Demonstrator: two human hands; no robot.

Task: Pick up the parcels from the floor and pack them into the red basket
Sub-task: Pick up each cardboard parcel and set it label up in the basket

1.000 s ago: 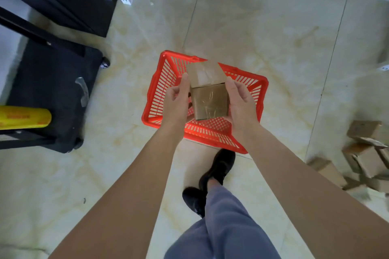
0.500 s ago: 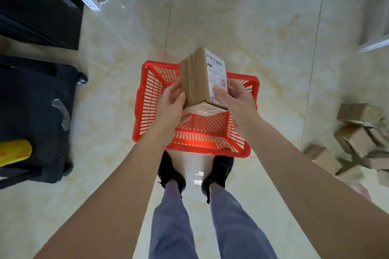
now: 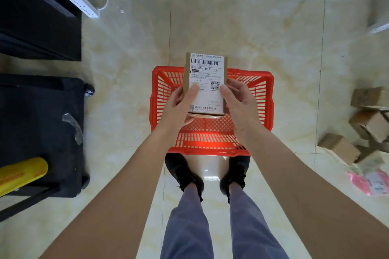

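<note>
Overhead, left hand (image 3: 179, 104) and right hand (image 3: 237, 101) pinch the parcel (image 3: 205, 83) from either side, label up, likely to read it before lowering. Parcel hangs over the red basket (image 3: 267, 99), which looks empty. More parcels (image 3: 366, 118) wait by the floor's right edge.

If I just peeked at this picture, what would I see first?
First you would see the cardboard parcel in the middle, its white label facing up, held by the left hand and the right hand. Right below it on the pale floor sits the bright red basket, in front of two black shoes. At the right edge lies a pile of brown boxes, and at the left a yellow roll.
</note>
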